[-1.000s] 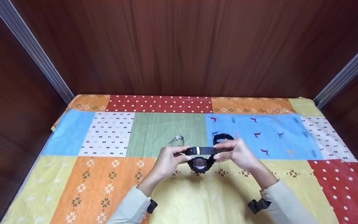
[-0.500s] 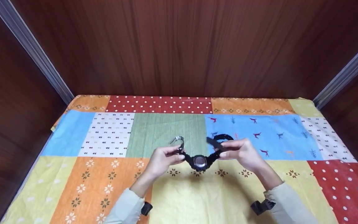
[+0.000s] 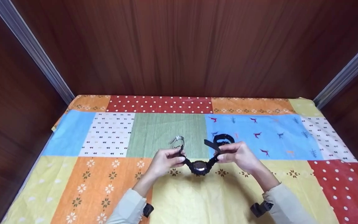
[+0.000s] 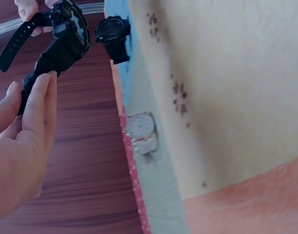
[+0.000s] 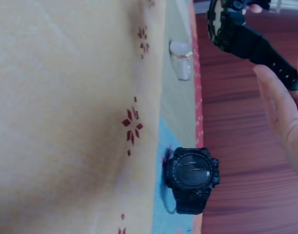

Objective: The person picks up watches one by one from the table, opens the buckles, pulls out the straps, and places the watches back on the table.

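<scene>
A black wristwatch [image 3: 199, 167] is held above the cloth with its strap undone and spread into a wide V. My left hand [image 3: 164, 161] pinches one end of the strap between thumb and fingers. On the other side, my right hand [image 3: 239, 156] pinches the strap half with holes, whose free tip sticks up past the fingers. Beyond the left hand lies a silver wristwatch [image 4: 141, 126], its band partly looped. A second black wristwatch [image 5: 191, 170] sits behind the right hand, its band standing up in a loop.
A patchwork cloth [image 3: 169, 124] covers the table. Dark wood panels [image 3: 179, 46] rise behind it and at both sides, with metal strips [image 3: 33, 49] at the corners. Small black cameras [image 3: 148, 210] are strapped to both wrists.
The held watch's strap was a joined or overlapping loop a second ago; it has come apart. Both hands have moved outward, each with one strap half. The other watches stay put.
</scene>
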Demonstrator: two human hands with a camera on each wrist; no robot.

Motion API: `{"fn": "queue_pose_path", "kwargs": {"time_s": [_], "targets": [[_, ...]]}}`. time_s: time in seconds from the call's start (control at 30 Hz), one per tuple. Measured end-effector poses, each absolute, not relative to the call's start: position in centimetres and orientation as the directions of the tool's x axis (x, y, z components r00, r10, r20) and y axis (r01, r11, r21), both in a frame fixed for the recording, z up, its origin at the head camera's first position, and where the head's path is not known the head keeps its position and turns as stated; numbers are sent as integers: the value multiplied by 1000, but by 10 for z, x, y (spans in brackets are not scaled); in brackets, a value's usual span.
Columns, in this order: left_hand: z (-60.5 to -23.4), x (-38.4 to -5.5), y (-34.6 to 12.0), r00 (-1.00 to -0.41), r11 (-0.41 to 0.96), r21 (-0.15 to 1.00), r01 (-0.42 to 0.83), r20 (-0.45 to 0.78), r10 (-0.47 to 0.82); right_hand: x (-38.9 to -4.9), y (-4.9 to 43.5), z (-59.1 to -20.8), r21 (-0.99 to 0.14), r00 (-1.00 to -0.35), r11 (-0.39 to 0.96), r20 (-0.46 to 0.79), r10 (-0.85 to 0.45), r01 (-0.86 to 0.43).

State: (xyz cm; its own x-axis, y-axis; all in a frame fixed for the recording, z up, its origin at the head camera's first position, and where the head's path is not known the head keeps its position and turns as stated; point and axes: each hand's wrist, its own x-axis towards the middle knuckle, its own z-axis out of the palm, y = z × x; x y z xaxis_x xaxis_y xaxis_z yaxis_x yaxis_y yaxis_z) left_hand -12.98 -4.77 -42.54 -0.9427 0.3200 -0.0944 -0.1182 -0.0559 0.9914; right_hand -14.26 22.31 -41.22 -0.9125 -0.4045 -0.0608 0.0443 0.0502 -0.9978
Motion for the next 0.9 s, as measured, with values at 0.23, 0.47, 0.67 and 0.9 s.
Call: {"fn": "queue_pose_path", "kwargs": {"time_s": [0.23, 0.47, 0.67, 0.9], "targets": [[-439, -134, -43, -929, 31, 988, -149, -151, 338, -143, 219, -426, -987, -898, 62, -158, -411, 145], [-453, -143, -38, -915, 50, 982, -181, -187, 358, -145, 216, -436, -972, -887, 27, -224, -404, 234], [-450, -146, -31, -907, 152, 963, -224, -263, 330, -148, 215, -445, -960, -871, 27, -265, -414, 279], [-456, -151, -25, -912, 225, 944, -242, -300, 279, -152, 213, -451, -952, -870, 51, -297, -394, 302]]}}
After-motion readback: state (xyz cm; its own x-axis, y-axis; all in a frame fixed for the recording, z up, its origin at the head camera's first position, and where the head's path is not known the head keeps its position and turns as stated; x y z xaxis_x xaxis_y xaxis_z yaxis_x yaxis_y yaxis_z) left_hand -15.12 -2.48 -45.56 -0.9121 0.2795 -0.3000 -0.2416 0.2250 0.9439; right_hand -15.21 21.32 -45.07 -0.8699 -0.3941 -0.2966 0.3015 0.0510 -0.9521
